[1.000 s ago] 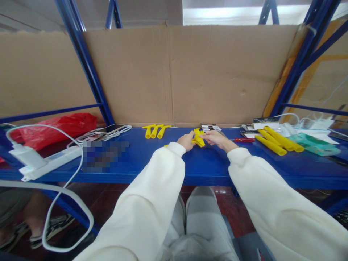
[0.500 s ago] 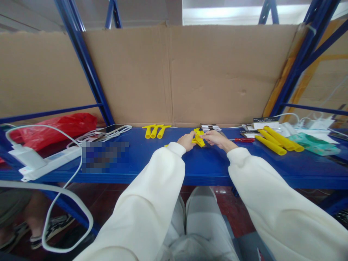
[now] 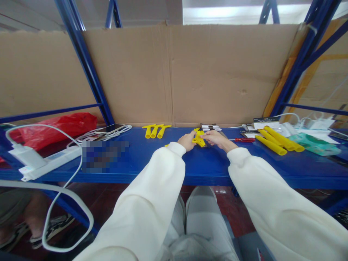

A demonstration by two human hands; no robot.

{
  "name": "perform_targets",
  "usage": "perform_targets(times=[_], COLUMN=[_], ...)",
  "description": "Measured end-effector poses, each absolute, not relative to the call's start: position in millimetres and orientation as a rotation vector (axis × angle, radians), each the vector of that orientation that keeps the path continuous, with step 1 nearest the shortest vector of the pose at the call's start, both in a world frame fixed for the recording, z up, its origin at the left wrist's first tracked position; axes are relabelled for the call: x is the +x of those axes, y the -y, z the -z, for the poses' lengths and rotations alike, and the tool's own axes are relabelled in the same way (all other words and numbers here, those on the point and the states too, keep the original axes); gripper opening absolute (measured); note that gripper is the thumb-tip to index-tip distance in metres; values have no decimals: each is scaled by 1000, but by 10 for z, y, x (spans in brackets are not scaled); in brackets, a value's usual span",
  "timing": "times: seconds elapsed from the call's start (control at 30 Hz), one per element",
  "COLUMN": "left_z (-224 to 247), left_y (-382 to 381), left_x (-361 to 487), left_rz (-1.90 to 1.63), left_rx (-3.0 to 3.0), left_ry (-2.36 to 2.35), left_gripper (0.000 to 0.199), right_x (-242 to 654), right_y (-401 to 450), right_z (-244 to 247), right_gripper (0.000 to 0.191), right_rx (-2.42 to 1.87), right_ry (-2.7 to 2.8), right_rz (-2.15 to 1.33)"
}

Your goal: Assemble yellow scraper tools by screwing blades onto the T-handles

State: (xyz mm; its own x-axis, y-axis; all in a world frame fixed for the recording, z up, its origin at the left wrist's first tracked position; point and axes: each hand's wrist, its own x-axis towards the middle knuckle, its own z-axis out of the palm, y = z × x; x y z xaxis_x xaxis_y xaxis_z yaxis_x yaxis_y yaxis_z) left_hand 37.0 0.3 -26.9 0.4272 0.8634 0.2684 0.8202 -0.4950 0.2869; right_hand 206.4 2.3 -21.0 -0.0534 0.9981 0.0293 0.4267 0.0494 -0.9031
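Between my two hands is a small yellow plastic piece [image 3: 199, 140] of irregular shape, just above or on the blue tabletop [image 3: 202, 166]. My left hand [image 3: 186, 141] is closed on its left side. From the right, my right hand [image 3: 216, 139] pinches at its upper part, with thumb and forefinger close together. Whether something small sits in that pinch cannot be made out. Right behind the hands lies a stack of black-and-white cards or packets [image 3: 210, 127]. A red-handled screwdriver [image 3: 244, 140] rests to the right of my right hand.
Three yellow T-shaped parts [image 3: 153, 131] stand at the back left of centre. Several yellow tubes [image 3: 280, 141] lie at right beside a green packet [image 3: 314, 144]. A white power strip [image 3: 51, 163], cables and a red plastic bag [image 3: 57, 130] occupy the left. Cardboard [image 3: 217, 76] walls the back.
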Motion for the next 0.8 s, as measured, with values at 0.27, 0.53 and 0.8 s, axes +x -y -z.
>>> perform_targets(times=[0.27, 0.53, 0.8], left_z=[273, 289, 295], left_y=[-7, -53, -71], left_x=[373, 372, 389], left_rz=[-600, -667, -675], left_rx=[2559, 2616, 2610], left_ry=[-1496, -1358, -1425], left_gripper=[47, 40, 36], right_x=[2070, 2101, 2083], right_y=[-57, -110, -96], right_z=[230, 268, 250], right_gripper=[41, 41, 35], right_rx=[-1508, -1492, -1532], right_ry=[1629, 1696, 1630], right_rz=[-832, -722, -676])
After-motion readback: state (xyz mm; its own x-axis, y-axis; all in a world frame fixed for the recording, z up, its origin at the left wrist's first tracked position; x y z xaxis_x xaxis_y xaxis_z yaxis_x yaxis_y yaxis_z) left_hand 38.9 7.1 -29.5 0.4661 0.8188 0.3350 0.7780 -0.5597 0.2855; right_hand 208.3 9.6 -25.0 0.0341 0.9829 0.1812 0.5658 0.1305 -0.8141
